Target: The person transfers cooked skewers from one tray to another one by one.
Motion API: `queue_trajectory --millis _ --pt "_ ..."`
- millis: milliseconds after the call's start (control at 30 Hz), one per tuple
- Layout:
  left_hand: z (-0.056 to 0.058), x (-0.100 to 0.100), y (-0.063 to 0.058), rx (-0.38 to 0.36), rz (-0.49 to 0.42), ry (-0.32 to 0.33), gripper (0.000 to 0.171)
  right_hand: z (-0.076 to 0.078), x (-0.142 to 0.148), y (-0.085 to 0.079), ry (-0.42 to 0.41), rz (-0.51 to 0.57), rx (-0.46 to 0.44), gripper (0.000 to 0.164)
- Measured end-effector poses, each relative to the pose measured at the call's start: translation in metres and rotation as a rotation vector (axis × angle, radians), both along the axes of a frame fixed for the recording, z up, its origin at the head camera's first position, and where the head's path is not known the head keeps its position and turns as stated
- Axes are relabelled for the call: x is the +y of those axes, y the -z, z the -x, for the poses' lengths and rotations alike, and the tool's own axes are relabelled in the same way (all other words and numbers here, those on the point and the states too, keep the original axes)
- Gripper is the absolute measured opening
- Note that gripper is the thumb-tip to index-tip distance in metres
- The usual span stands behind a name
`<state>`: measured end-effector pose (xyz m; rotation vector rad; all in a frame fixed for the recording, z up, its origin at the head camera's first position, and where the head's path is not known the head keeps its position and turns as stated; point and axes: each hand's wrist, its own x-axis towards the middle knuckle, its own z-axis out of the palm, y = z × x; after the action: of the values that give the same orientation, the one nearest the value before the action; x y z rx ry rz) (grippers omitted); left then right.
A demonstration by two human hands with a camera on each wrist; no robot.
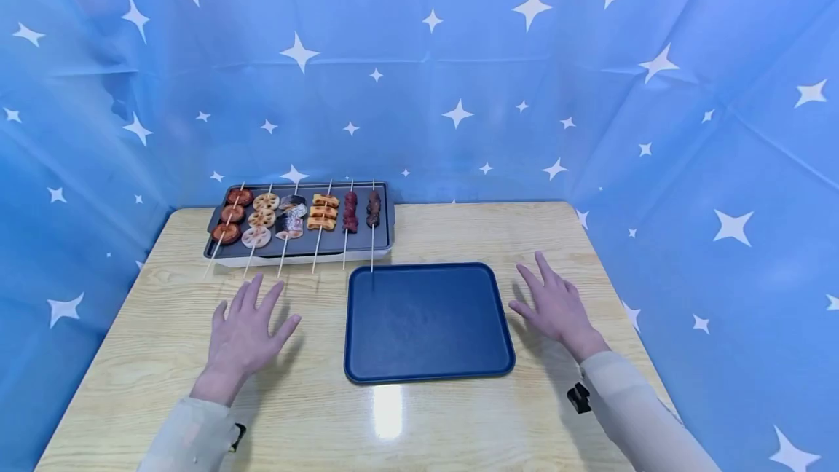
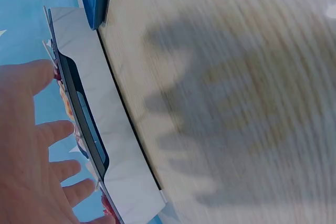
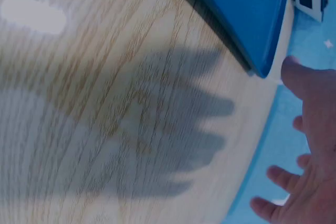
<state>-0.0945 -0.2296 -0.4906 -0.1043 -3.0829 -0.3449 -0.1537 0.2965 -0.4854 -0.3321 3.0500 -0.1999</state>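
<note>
My left hand point(image 1: 245, 333) hovers over the table in front of the grill, fingers spread and holding nothing. My right hand point(image 1: 557, 308) is held above the table just right of the blue tray point(image 1: 429, 323), its fingers also spread around nothing. The tray lies flat with a bare surface. Behind and to the left stands a dark grill plate point(image 1: 301, 242) on a white base. Across it lie several skewers: round brown slices point(image 1: 232, 214), lotus root slices point(image 1: 262, 218), fish pieces point(image 1: 290, 217), yellow grilled pieces point(image 1: 323, 212), red meat point(image 1: 350, 211) and dark meat point(image 1: 373, 208).
The light wooden table point(image 1: 308, 414) carries the grill at its back left and the tray near its middle. Blue curtains point(image 1: 419, 93) with white stars hang close along the back and both sides. Skewer sticks jut past the grill's front edge, one reaching the tray's rim.
</note>
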Motion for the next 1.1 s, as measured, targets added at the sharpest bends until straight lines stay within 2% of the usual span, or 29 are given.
queue_trajectory --millis 300,467,600,800,1100 --pt "-0.004 0.011 0.006 -0.036 -0.011 0.02 0.066 0.006 -0.02 0.011 -0.061 -0.017 0.109 0.055" --pt "-0.007 0.021 0.009 -0.011 -0.03 0.023 0.056 0.009 -0.035 0.018 -0.065 -0.006 0.058 0.046" --pt "-0.009 0.029 0.011 0.013 -0.055 0.024 0.049 0.01 -0.041 0.023 -0.045 0.002 0.004 0.045" --pt "-0.012 0.041 0.015 0.069 -0.12 0.034 0.037 0.011 -0.042 0.029 -0.007 0.004 0.019 0.042" --pt "-0.011 0.047 0.026 0.126 -0.135 0.041 0.026 0.006 -0.049 0.033 -0.012 -0.009 0.04 0.043"
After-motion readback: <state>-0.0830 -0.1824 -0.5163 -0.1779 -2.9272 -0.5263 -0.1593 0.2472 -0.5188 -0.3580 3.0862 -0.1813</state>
